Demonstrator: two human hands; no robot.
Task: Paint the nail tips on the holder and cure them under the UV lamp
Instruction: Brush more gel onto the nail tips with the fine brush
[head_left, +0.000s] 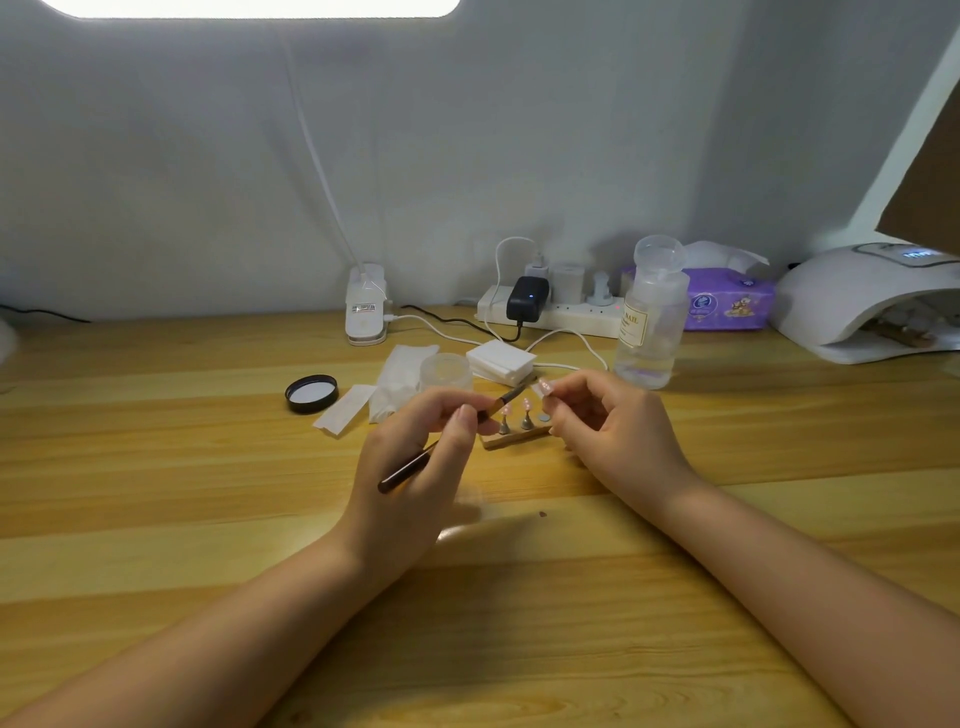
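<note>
At a wooden desk (156, 467), a person works on a set of false nails. The left hand (415, 467) grips a dark-handled brush (441, 447) like a pen, its bristle end angled up toward a single nail tip (544, 387) that the right hand (618, 431) pinches between thumb and fingertips, lifted just above the holder (514, 439). That small wooden block sits on the desk between the two hands, with two more pink tips standing on its metal pegs and one peg at the right end bare.

The tip looks like thin, light plastic: easy to lift, likely slick, and apt to flick away or flex if squeezed hard. It is probably best held by its side edges or underside, since wet gel on the top face would smear at a touch. The holder itself seems light enough to tip, so it would be safest carried level by the base.

The white UV lamp (857, 306) stands well apart at the far right, its opening facing the desk. An open jar (445, 370) and its black lid (311, 393) lie behind the left hand.
</note>
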